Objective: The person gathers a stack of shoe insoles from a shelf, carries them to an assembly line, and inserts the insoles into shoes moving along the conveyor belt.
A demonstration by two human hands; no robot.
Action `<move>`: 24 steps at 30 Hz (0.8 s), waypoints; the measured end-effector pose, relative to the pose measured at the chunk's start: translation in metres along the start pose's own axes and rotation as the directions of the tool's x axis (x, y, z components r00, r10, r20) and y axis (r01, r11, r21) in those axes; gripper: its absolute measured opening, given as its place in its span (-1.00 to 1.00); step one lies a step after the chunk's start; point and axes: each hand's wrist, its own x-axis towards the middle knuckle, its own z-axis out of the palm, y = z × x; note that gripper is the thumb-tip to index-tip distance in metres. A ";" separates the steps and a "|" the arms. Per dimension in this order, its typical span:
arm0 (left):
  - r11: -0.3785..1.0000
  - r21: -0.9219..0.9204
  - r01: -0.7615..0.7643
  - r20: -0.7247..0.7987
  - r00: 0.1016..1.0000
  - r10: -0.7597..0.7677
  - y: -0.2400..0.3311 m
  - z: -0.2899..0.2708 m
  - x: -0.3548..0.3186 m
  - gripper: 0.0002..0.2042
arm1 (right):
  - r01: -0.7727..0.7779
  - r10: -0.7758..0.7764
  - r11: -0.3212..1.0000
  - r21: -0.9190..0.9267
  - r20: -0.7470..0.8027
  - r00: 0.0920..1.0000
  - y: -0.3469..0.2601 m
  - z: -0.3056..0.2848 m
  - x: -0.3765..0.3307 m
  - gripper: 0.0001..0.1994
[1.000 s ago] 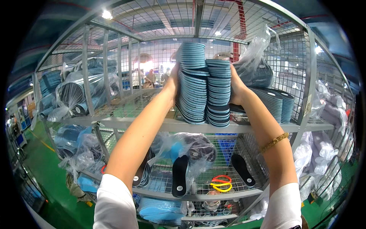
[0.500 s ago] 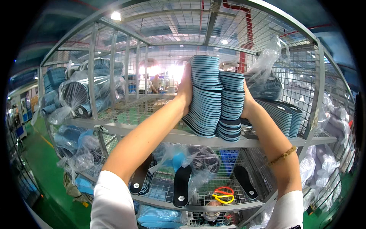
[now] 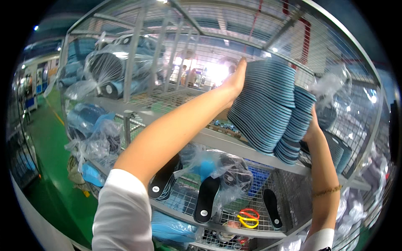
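Two tall stacks of blue and black shoe insoles, a larger left stack (image 3: 264,106) and a narrower right stack (image 3: 298,121), stand side by side between my hands at the upper shelf. My left hand (image 3: 237,81) presses along the left side of the larger stack, its fingers partly hidden behind it. On the other side, my right hand (image 3: 311,127) grips the edge of the narrower stack, most of its fingers out of sight. Both stacks lean a little. Whether their bottoms touch the shelf edge (image 3: 226,141), I cannot tell.
More insoles (image 3: 337,152) stand on the shelf at the right, near a clear plastic bag (image 3: 333,85). Bagged insole rolls (image 3: 104,67) fill the left bay. On the lower shelf are single black insoles (image 3: 207,201) and yellow-and-red-handled scissors (image 3: 249,219). Green floor (image 3: 52,167) shows left.
The view has turned, so the shelf and stacks appear farther right and tilted. Both hands still hold the insole stacks, and more of the larger stack's side shows.
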 end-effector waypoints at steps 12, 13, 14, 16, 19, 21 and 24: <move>0.932 0.054 -0.359 -0.127 0.923 0.363 -0.005 -0.061 0.022 -0.29 | 0.327 -0.363 0.931 -0.163 -0.319 0.875 -0.007 0.031 -0.027 -0.35; 0.920 0.163 -0.357 -0.227 0.894 0.387 -0.004 -0.062 0.025 -0.32 | 0.338 -0.378 0.925 -0.174 -0.315 0.871 -0.014 0.014 -0.027 -0.35; 0.903 0.264 -0.340 -0.314 0.854 0.414 -0.001 -0.060 0.026 -0.34 | 0.433 -0.539 0.821 -0.373 -0.254 0.803 -0.026 -0.016 -0.026 -0.35; 0.885 0.321 -0.337 -0.378 0.811 0.446 0.005 -0.044 0.012 -0.40 | 0.484 -0.685 0.660 -0.574 -0.198 0.701 -0.033 -0.022 -0.046 -0.35; 0.513 0.756 -0.406 -0.197 0.607 0.770 0.001 -0.047 0.009 -0.43 | 0.353 -0.730 0.479 -0.804 -0.141 0.668 -0.025 0.020 -0.099 -0.41; 0.395 0.741 -0.543 -0.149 0.441 0.885 -0.010 -0.032 0.022 -0.48 | 0.243 -0.734 0.257 -0.935 -0.025 0.679 -0.023 0.031 -0.150 -0.45; 0.330 0.687 -0.647 -0.039 0.420 0.907 -0.008 -0.072 0.042 -0.54 | 0.092 -0.484 0.099 -0.991 0.033 0.874 0.013 0.053 -0.213 -0.51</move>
